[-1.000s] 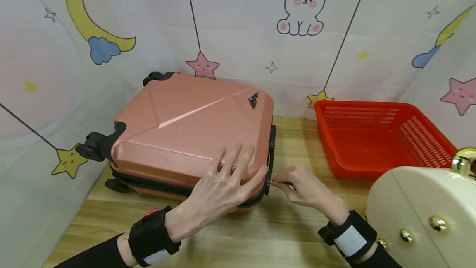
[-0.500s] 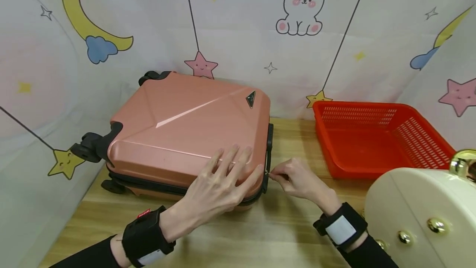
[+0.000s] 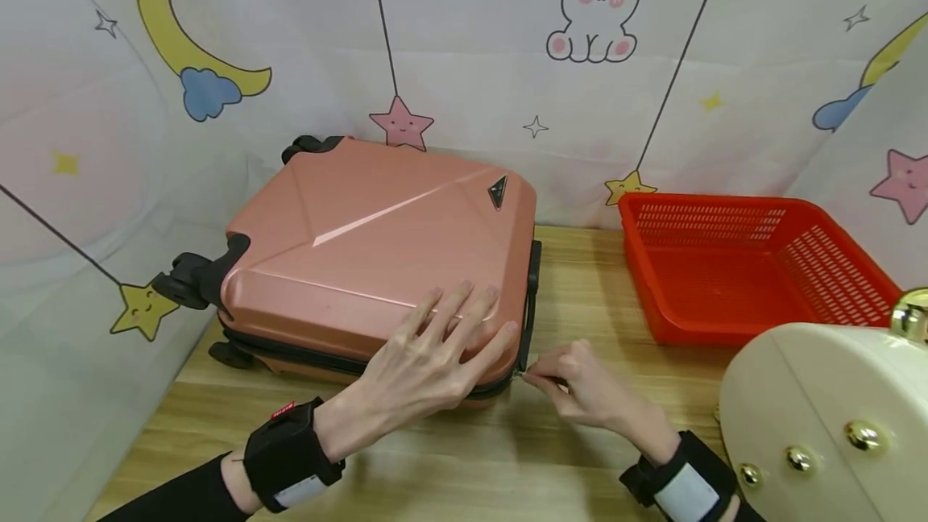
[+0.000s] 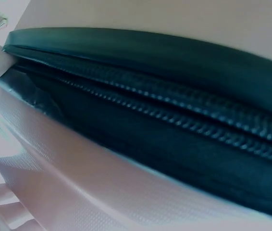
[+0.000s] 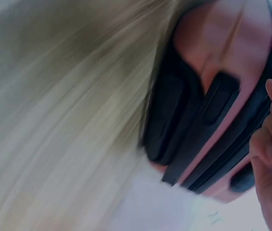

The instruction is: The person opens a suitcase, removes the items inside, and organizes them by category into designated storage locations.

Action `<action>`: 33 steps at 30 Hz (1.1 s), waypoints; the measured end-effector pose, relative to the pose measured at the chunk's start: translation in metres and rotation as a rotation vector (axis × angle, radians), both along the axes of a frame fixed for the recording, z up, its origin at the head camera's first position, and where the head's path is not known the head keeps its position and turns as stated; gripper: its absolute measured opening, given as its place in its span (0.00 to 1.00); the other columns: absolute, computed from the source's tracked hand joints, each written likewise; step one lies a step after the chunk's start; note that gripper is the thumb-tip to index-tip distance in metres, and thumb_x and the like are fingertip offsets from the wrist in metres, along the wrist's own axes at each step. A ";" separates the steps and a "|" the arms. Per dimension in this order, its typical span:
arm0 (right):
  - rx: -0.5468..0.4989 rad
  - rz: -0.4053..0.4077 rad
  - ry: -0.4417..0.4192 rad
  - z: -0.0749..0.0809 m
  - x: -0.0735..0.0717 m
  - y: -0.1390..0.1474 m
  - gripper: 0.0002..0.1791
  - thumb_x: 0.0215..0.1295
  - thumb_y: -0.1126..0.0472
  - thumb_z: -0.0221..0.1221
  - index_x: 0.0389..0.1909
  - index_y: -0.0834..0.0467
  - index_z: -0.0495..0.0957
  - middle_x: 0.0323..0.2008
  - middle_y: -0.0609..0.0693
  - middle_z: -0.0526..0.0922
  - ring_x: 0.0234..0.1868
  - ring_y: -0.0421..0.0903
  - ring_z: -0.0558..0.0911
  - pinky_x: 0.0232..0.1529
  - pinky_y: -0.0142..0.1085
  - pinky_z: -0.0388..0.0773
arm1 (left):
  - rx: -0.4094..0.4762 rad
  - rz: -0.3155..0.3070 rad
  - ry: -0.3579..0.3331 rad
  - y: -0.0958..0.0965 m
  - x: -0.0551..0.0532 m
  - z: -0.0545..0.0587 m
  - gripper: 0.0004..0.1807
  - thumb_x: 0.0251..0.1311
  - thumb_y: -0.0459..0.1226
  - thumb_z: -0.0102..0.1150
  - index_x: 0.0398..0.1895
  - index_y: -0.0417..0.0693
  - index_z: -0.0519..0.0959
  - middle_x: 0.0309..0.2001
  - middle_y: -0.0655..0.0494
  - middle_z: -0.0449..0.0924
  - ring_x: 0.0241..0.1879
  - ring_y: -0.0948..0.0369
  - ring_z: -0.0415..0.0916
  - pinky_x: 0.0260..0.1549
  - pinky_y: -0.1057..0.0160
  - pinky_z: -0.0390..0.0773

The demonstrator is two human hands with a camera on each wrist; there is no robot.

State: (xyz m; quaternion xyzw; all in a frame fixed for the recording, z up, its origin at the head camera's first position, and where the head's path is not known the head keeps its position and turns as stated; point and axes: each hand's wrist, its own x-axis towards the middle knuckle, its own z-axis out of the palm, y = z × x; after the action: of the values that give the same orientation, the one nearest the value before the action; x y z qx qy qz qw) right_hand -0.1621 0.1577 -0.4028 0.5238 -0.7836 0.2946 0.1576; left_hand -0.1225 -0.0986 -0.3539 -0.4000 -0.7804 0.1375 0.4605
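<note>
A pink hard-shell suitcase (image 3: pixel 384 224) with black wheels lies flat on the wooden table. My left hand (image 3: pixel 428 361) rests on its lid near the front right corner, fingers straight and spread. At that corner my right hand (image 3: pixel 587 385) pinches a small metal zipper pull (image 3: pixel 517 374) between thumb and index finger. In the left wrist view the zipper (image 4: pixel 174 118) shows two rows of teeth standing apart along the black band. The right wrist view catches the suitcase's end with its black handle (image 5: pixel 220 98), my right fingers (image 5: pixel 270 139) at the edge.
A red plastic basket (image 3: pixel 641 296) stands at the back right. In front of it, a cream rounded case (image 3: pixel 790 393) with gold knobs takes up the right side. A printed cloth (image 3: pixel 478 39) hangs behind the table (image 3: pixel 435 474).
My right hand, with the zipper pull, first shifted slightly away from me, then came back toward the front right corner. My left hand stays on the lid.
</note>
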 end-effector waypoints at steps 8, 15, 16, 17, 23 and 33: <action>0.031 -0.140 -0.004 -0.003 -0.056 0.005 0.11 0.56 0.73 0.67 0.19 0.56 0.82 0.16 0.43 0.78 0.18 0.31 0.69 0.22 0.24 0.66 | -0.037 0.050 0.045 0.000 -0.003 0.000 0.21 0.75 0.39 0.40 0.62 0.59 0.78 0.61 0.44 0.80 0.55 0.48 0.81 0.48 0.52 0.85; 0.095 -0.151 -0.113 0.001 -0.045 0.000 0.08 0.61 0.70 0.63 0.25 0.56 0.84 0.18 0.42 0.79 0.20 0.29 0.69 0.23 0.24 0.67 | -0.009 0.019 0.025 -0.003 -0.006 -0.002 0.21 0.77 0.39 0.38 0.64 0.59 0.77 0.62 0.46 0.79 0.58 0.49 0.80 0.49 0.52 0.84; 0.103 -0.158 -0.141 0.002 -0.044 -0.001 0.08 0.62 0.70 0.63 0.27 0.56 0.85 0.18 0.42 0.78 0.20 0.30 0.68 0.23 0.24 0.67 | -0.005 0.013 0.022 -0.003 -0.007 -0.002 0.21 0.77 0.39 0.38 0.64 0.59 0.77 0.63 0.47 0.78 0.59 0.49 0.80 0.49 0.53 0.84; 0.109 -0.165 -0.166 0.002 -0.043 -0.002 0.08 0.62 0.71 0.62 0.27 0.56 0.84 0.18 0.42 0.77 0.20 0.30 0.67 0.23 0.24 0.67 | -0.002 0.006 0.021 -0.003 -0.008 -0.002 0.21 0.77 0.40 0.38 0.64 0.59 0.77 0.63 0.47 0.78 0.59 0.49 0.79 0.50 0.53 0.84; 0.137 -0.135 -0.145 0.001 -0.035 -0.005 0.14 0.63 0.72 0.62 0.21 0.54 0.77 0.16 0.40 0.68 0.21 0.29 0.63 0.24 0.22 0.63 | 0.013 -0.022 0.035 -0.005 -0.011 -0.002 0.21 0.75 0.42 0.38 0.64 0.59 0.76 0.64 0.48 0.78 0.60 0.50 0.79 0.51 0.54 0.83; 0.138 -0.052 -0.123 0.002 -0.013 -0.007 0.10 0.60 0.73 0.63 0.25 0.57 0.83 0.20 0.43 0.79 0.22 0.30 0.72 0.26 0.21 0.69 | -0.042 0.050 -0.042 -0.004 -0.008 -0.004 0.28 0.73 0.28 0.44 0.71 0.61 0.70 0.72 0.47 0.68 0.69 0.48 0.70 0.65 0.41 0.72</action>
State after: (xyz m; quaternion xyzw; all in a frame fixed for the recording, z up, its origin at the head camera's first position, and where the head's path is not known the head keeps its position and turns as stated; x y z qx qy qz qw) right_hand -0.1749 0.1507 -0.4005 0.4938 -0.8235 0.2675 0.0806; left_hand -0.1307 -0.1022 -0.3575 -0.3927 -0.7966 0.1568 0.4321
